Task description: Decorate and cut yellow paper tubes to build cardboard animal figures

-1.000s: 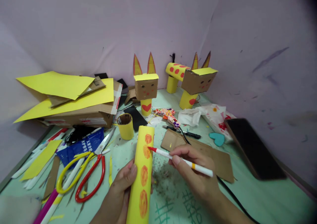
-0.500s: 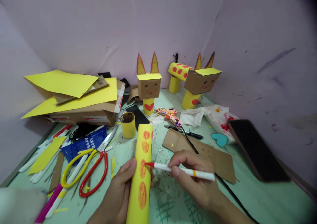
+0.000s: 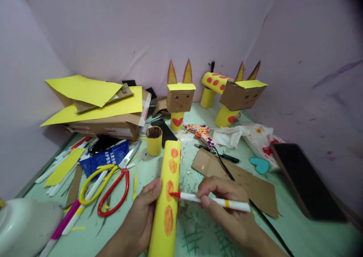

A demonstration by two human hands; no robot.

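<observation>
A long yellow tube [image 3: 160, 223] with a column of orange-red spots slants up from the lower middle. My left hand [image 3: 141, 215] is wrapped round its left side, thumb on the near face, other fingers mostly hidden behind. Pinched in my right hand [image 3: 227, 207] is a white marker [image 3: 236, 205] with an orange band. Its red tip touches the third spot from the top. Behind the tube stands a short yellow tube [image 3: 154, 145], open at the top. A cardboard head [image 3: 179, 101] with pointed ears rests on a yellow neck bearing a red heart.
Scissors [image 3: 126, 185], markers and a blue packet [image 3: 106, 158] lie left. Yellow sheets [image 3: 85, 90] top a cardboard box. Rightward are a spotted cardboard animal [image 3: 234, 98], glue gun [image 3: 205, 137], black cable, cardboard [image 3: 255, 189] and phone [image 3: 306, 181]. A white object [image 3: 31, 223] fills the lower left.
The whole view has shifted, so the things appear farther right. The red marker tip sits slightly lower within the third spot. Both hands keep their holds.
</observation>
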